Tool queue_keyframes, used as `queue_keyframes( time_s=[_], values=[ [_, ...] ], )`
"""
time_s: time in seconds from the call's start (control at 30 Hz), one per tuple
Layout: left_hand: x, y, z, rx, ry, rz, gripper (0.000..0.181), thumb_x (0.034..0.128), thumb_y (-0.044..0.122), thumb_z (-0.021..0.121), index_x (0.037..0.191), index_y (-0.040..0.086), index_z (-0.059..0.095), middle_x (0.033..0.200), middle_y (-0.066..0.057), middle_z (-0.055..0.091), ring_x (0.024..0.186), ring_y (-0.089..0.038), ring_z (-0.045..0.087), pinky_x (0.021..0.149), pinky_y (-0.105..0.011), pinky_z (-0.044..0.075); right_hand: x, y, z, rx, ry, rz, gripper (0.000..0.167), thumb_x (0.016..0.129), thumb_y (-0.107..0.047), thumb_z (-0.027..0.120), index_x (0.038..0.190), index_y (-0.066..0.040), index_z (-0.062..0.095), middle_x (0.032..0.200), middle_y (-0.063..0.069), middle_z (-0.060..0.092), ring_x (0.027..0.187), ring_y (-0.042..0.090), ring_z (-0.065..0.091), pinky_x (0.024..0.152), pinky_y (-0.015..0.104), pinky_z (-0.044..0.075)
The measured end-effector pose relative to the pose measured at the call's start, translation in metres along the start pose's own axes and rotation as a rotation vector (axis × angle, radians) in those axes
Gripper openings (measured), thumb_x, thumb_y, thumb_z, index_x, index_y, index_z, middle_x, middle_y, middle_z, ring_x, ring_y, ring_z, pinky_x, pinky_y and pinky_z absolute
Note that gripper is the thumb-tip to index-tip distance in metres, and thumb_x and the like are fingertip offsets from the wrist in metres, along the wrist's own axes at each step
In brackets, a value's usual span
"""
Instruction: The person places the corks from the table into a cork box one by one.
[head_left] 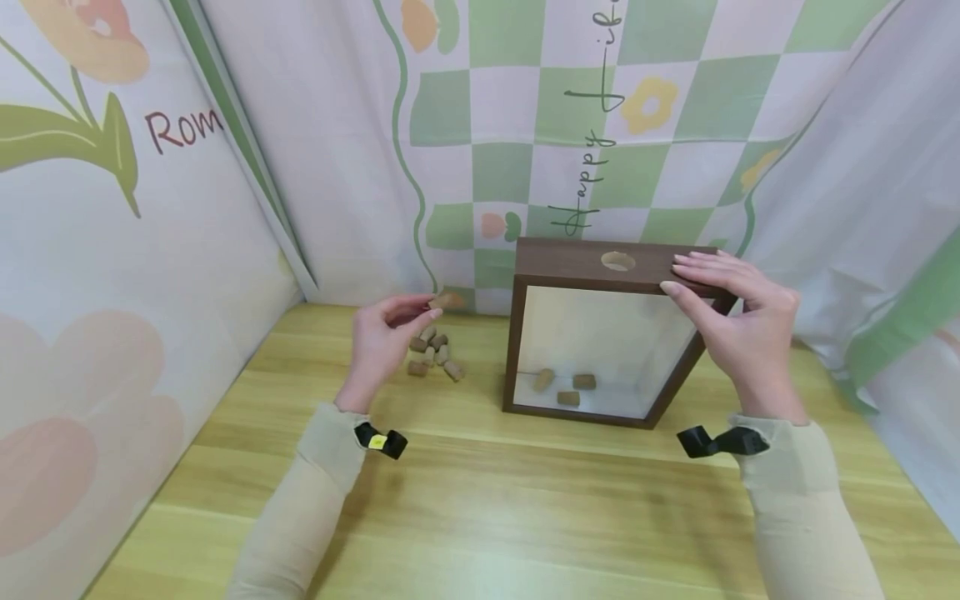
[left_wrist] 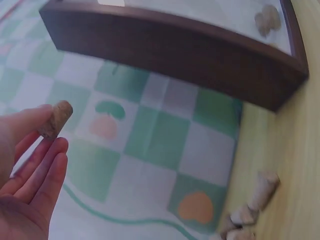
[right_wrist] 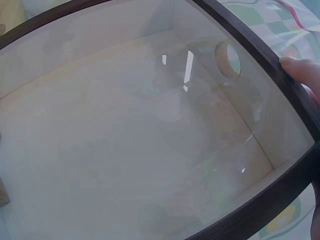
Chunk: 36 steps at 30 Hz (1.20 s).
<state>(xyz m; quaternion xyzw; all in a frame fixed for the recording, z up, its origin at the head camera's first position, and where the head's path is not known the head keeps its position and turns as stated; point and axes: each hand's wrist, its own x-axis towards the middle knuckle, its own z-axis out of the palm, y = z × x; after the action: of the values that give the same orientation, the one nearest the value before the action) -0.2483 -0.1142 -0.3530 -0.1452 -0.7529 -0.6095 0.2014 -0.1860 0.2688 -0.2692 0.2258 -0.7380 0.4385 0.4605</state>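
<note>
Between thumb and fingers my left hand [head_left: 380,342] pinches a cork [left_wrist: 56,120], held in the air above a small pile of corks [head_left: 429,354] on the table. To the right stands a dark-framed wooden box [head_left: 512,350] with a clear front and a round hole [head_left: 618,262] in its top. Three corks [head_left: 568,398] lie inside on its floor. My right hand [head_left: 750,321] rests on the box's top right corner, thumb at the front edge and fingers across the top. In the right wrist view, its thumb [right_wrist: 300,70] touches the frame.
A wood-grain table [head_left: 480,508] carries the box and the pile. Behind it hangs a green and white checked curtain [head_left: 502,108]. A printed white cloth [head_left: 97,275] forms the left side. Each wrist wears a black camera strap [head_left: 382,440].
</note>
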Motion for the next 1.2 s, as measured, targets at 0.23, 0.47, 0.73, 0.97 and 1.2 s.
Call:
queue_keyframes(
  time_s=[0.23,0.47,0.73,0.97,1.2],
  values=[
    [-0.002,0.024,0.010,-0.100,0.012,0.075,0.030,0.0875,0.013,0.083,0.115,0.003,0.075,0.106,-0.007,0.076,0.096,-0.020,0.071,0.081,-0.026,0.058,0.000,0.000,0.000,0.005,0.006,0.007,0.017,0.079,0.004,0.085,0.095,0.008,0.078,0.099,0.023,0.074,0.104,0.014,0.070,0.107,0.040,0.045],
    [-0.002,0.047,0.016,-0.157,0.018,0.149,0.029,0.0876,0.016,0.084,0.115,0.008,0.076,0.104,-0.003,0.075,0.095,-0.021,0.071,0.085,-0.033,0.058,0.000,0.000,-0.001,-0.008,0.003,0.019,0.018,0.079,0.004,0.085,0.095,0.007,0.078,0.100,0.023,0.074,0.105,0.014,0.070,0.107,0.039,0.045],
    [0.001,0.067,0.029,-0.207,-0.005,0.263,0.026,0.0853,0.007,0.084,0.109,0.001,0.077,0.106,-0.005,0.075,0.095,-0.023,0.070,0.085,-0.038,0.058,0.000,0.000,-0.001,-0.011,-0.001,0.014,0.017,0.079,0.005,0.085,0.095,0.007,0.079,0.100,0.024,0.074,0.105,0.015,0.070,0.107,0.039,0.045],
    [0.002,0.082,0.042,-0.224,-0.049,0.315,0.026,0.0836,0.006,0.085,0.108,0.002,0.078,0.104,-0.004,0.075,0.097,-0.022,0.070,0.084,-0.038,0.059,0.000,-0.003,-0.001,-0.020,-0.003,0.029,0.017,0.080,0.005,0.084,0.096,0.006,0.079,0.100,0.023,0.074,0.106,0.016,0.069,0.107,0.039,0.044],
    [0.008,0.092,0.059,-0.216,-0.097,0.361,0.024,0.0825,0.007,0.087,0.105,0.004,0.080,0.098,-0.001,0.076,0.093,-0.027,0.070,0.083,-0.040,0.059,-0.001,-0.002,-0.001,-0.019,-0.001,0.027,0.018,0.080,0.004,0.085,0.096,0.006,0.079,0.100,0.023,0.074,0.108,0.018,0.069,0.107,0.038,0.044]
  ],
)
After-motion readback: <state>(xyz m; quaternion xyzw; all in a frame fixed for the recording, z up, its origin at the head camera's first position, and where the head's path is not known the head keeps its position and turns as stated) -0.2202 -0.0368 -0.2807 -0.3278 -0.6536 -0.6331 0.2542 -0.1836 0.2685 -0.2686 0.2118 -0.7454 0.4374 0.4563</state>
